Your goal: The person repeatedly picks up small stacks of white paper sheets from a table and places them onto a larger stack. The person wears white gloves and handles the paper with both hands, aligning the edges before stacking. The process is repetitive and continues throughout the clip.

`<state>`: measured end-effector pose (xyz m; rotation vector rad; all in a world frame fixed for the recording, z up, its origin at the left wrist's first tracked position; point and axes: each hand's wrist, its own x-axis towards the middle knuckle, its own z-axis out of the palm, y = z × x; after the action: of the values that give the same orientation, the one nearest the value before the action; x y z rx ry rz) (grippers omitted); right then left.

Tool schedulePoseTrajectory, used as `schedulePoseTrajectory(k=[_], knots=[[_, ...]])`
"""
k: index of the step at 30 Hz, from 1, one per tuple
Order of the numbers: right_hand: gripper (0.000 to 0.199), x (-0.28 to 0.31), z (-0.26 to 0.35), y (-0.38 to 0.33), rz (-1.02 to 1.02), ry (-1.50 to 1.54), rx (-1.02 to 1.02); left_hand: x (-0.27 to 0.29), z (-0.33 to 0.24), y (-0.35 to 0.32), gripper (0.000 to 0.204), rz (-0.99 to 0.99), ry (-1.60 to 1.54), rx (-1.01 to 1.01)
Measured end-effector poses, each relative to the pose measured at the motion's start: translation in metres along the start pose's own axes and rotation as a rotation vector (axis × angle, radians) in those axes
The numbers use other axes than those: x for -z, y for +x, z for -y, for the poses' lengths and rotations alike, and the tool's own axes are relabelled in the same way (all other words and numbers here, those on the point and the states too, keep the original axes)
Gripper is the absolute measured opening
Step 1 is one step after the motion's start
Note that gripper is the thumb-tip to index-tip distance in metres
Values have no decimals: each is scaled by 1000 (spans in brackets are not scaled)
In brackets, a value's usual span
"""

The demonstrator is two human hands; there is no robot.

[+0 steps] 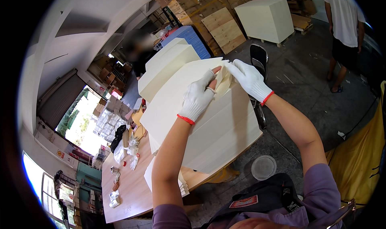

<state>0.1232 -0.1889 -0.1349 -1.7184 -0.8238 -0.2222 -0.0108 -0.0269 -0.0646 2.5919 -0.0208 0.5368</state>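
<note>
both forearms are raised from the lower edge toward the top of a tall stack of cream sheets that stands on the wooden tabletop. the left hand, in a white glove, is bent at the wrist, and its fingers are pinched on the corner of the top sheet, which is lifted and curled. the right hand, gloved too, is laid over the same corner from the far side, fingers closed on it. a second cream stack is seen just behind.
</note>
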Motion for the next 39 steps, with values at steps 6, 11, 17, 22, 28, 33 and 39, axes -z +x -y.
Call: schedulePoseTrajectory(k=[6, 11, 17, 22, 28, 33, 39], knots=[[52, -2, -7, 1, -16, -5, 35, -1, 7, 4, 26, 62, 71, 31], [52, -3, -8, 0, -22, 8, 31, -2, 4, 3, 33, 45, 101, 22], [54, -2, -8, 2, -12, -3, 9, -2, 5, 4, 36, 49, 92, 18], [55, -1, -8, 1, -4, 33, 1, -1, 2, 4, 31, 50, 120, -12], [55, -1, -1, -1, -8, 31, -21, 1, 4, 4, 29, 46, 161, -41], [53, -3, -9, 0, -16, 44, -12, -3, 4, 3, 28, 36, 211, -35], [54, -3, -8, -1, -21, 57, -15, -6, 10, 5, 34, 14, 215, -75]])
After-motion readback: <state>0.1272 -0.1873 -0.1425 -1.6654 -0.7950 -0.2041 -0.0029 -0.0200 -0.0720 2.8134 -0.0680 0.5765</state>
